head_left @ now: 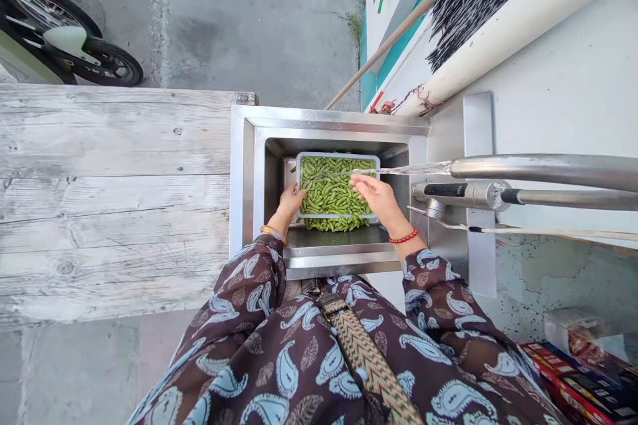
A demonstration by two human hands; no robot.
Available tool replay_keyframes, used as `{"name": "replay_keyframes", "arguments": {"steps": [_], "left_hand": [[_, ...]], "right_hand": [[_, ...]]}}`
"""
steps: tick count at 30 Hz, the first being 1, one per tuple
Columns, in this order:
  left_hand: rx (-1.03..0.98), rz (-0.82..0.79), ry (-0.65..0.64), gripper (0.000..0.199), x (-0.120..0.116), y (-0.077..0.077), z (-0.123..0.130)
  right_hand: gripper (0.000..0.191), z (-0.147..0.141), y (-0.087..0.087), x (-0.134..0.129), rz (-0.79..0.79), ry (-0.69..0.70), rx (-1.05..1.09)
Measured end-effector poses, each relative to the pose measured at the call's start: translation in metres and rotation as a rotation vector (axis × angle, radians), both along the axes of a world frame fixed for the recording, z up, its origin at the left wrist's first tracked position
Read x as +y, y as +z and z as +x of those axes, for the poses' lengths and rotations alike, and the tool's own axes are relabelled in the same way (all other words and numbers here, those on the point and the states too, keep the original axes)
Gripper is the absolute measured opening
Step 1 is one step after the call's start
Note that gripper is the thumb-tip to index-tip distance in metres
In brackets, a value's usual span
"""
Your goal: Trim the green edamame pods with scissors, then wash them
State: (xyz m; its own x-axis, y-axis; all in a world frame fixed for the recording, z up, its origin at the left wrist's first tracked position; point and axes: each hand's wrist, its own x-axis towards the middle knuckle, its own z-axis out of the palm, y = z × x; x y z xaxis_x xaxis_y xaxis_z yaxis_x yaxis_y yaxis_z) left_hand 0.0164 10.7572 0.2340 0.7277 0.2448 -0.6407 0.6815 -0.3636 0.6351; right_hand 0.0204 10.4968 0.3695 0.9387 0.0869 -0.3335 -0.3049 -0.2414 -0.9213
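Observation:
A rectangular basket (298,172) with a pale rim sits in the steel sink, filled with green bean pods (331,196) that look like edamame. At its left side, my left hand (290,202) grips the rim, thumb over the edge. My right hand (376,198) hovers at the basket's right end, close to the water stream (409,170); its fingers are apart, slightly bent, and hold nothing. More pods (339,224) lie beyond the basket's near edge, lower in the sink.
The steel sink (244,172) has a faucet (528,171) running from the right. A weathered wooden table (114,212) adjoins it on the left. Beyond stand a wooden-handled mop (399,33) and a parked two-wheeler (74,40). Boxes (578,378) lie at lower right.

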Motion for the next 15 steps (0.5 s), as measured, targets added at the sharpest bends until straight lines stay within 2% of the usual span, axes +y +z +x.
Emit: {"name": "replay_keyframes", "arguments": {"steps": [3, 6, 12, 15], "left_hand": [[-0.001, 0.013, -0.011, 0.061, -0.001, 0.002, 0.004], [0.008, 0.017, -0.020, 0.060, 0.000, 0.004, 0.006], [0.024, 0.014, -0.019, 0.057, 0.002, 0.003, 0.003], [0.034, 0.014, -0.018, 0.057, 0.001, 0.002, 0.002]], "right_hand": [[0.037, 0.015, 0.005, 0.016, 0.271, -0.100, 0.088], [0.038, 0.020, 0.003, 0.018, 0.374, -0.178, 0.146], [0.038, -0.014, -0.018, -0.032, 0.307, -0.454, 0.257], [0.044, -0.030, -0.031, -0.046, 0.146, -0.452, 0.254]]}}
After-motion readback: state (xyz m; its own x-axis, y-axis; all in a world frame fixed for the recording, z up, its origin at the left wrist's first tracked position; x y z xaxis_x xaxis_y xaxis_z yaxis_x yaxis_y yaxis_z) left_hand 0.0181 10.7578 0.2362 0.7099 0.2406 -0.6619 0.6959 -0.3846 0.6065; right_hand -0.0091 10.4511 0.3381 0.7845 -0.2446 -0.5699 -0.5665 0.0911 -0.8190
